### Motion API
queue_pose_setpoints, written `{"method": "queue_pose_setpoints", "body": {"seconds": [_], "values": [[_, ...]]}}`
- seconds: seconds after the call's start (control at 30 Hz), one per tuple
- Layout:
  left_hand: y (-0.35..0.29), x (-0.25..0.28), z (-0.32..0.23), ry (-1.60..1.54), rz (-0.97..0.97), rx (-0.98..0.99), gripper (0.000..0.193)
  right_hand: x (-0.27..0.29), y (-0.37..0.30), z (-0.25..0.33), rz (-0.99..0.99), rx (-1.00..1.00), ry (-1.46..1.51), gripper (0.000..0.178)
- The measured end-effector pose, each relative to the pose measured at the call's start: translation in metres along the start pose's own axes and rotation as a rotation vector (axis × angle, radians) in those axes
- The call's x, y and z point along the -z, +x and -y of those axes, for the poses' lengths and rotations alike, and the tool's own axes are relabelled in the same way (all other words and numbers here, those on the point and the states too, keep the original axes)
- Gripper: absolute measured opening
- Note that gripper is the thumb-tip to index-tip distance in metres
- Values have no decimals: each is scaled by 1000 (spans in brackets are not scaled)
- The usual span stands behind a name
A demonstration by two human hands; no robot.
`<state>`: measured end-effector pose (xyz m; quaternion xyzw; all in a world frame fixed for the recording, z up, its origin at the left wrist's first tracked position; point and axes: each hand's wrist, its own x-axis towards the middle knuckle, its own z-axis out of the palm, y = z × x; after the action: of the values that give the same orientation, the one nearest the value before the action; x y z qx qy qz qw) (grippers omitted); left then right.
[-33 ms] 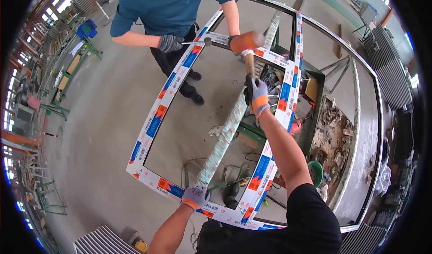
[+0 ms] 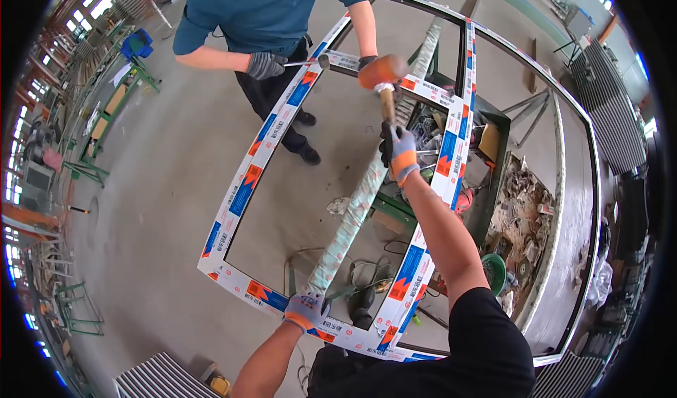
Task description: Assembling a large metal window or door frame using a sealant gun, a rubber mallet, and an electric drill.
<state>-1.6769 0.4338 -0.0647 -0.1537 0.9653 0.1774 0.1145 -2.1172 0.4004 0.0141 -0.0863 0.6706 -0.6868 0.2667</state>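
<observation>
Open space inside the frame (image 2: 241,199), wrapped bar (image 2: 350,219) across

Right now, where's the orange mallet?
In the head view, the mallet is just right of upper centre, held in the right hand, its head overlapping the frame's crossbar.

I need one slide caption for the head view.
Gloved right hand grips an orange-headed mallet; gloved left hand rests on the frame.

blue bin (image 2: 137,44) near green bench (image 2: 106,116); green basin (image 2: 500,271) beside scraps (image 2: 525,211)
</observation>
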Motion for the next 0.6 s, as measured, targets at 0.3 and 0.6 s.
{"method": "queue_pose_setpoints", "body": {"seconds": [0.3, 0.6], "values": [[-4, -3, 5, 38, 163, 48, 35, -56, 37, -74, 127, 306, -969, 42], [1, -5, 3, 32, 115, 19, 34, -125, 53, -42, 272, 416, -1112, 47]]}}
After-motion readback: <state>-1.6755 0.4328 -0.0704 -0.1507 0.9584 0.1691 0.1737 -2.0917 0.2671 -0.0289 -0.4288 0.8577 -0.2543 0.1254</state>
